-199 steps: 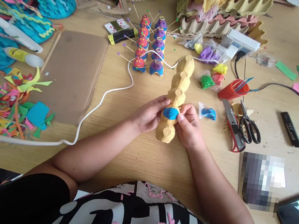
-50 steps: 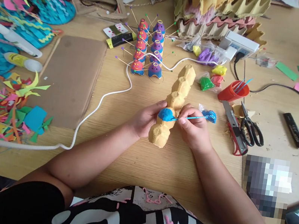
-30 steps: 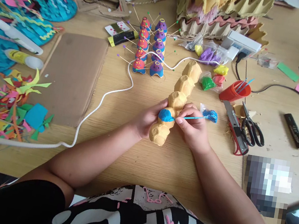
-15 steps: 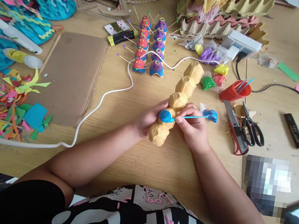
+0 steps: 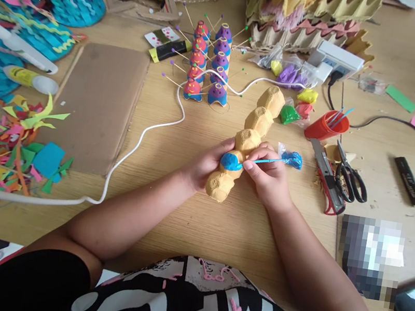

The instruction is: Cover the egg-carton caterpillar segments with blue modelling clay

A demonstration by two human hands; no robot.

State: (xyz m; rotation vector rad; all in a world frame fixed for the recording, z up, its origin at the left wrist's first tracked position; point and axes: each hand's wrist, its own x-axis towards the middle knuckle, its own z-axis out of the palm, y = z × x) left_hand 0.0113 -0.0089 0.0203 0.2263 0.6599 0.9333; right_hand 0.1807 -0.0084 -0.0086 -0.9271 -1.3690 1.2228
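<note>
My left hand point(image 5: 208, 164) holds a yellow egg-carton strip point(image 5: 248, 141) of several bumps, its fingers wrapped round the left side and partly hidden beneath. Blue clay point(image 5: 230, 162) covers part of the second bump from the near end. Pinched in my right hand point(image 5: 269, 178) is a thin blue stick point(image 5: 267, 161), which points left, and those fingertips touch the strip beside the clay. Just beyond my right hand lies a small bag of blue clay point(image 5: 292, 159). Farther back stand two rows of finished strips, one red and blue point(image 5: 193, 89), one purple and blue point(image 5: 217, 94).
A white cable point(image 5: 143, 137) crosses the table left of my hands. Right of them are a red cup point(image 5: 324, 126), a box cutter point(image 5: 327, 180) and scissors point(image 5: 350, 181). Cardboard point(image 5: 98, 101) and paper scraps point(image 5: 22, 152) lie left; egg trays point(image 5: 300, 39) are stacked behind.
The far end of the yellow strip has shifted very slightly to the right. Both hands keep their hold and have hardly moved.
</note>
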